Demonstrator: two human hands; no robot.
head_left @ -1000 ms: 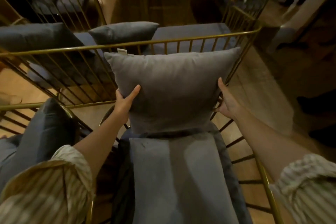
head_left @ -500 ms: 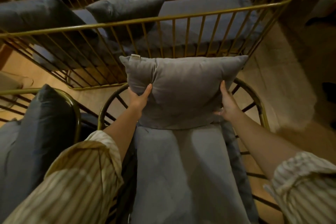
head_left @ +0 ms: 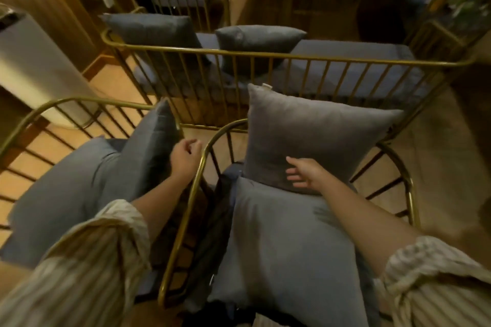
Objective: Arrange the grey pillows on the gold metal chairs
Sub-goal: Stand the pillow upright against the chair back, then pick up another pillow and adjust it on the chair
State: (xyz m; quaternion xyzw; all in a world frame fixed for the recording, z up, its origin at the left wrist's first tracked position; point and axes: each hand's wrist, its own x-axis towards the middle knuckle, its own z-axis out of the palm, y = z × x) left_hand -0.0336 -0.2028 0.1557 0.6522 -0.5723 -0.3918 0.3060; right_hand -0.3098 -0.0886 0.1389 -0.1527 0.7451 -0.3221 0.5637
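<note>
A grey pillow [head_left: 316,135] stands upright against the curved back of the gold metal chair [head_left: 407,183] right in front of me, resting on its grey seat cushion [head_left: 287,247]. My right hand [head_left: 303,174] hovers with fingers spread at the pillow's lower edge, holding nothing. My left hand [head_left: 184,158] is loosely curled over the gap between the two chairs, beside a darker grey pillow [head_left: 151,146] that leans upright in the left gold chair [head_left: 77,103]. Whether either hand touches a pillow I cannot tell.
Beyond the chairs runs a gold-railed bench [head_left: 292,57] with a grey seat pad and two dark pillows [head_left: 255,42]. A white cylindrical column [head_left: 32,61] stands at the left. Wooden floor shows under the chair frames and to the right.
Both hands have let go of the grey pillow, which now stands on the chair by itself. My left hand moved left toward the neighbouring chair, and the view swung left.
</note>
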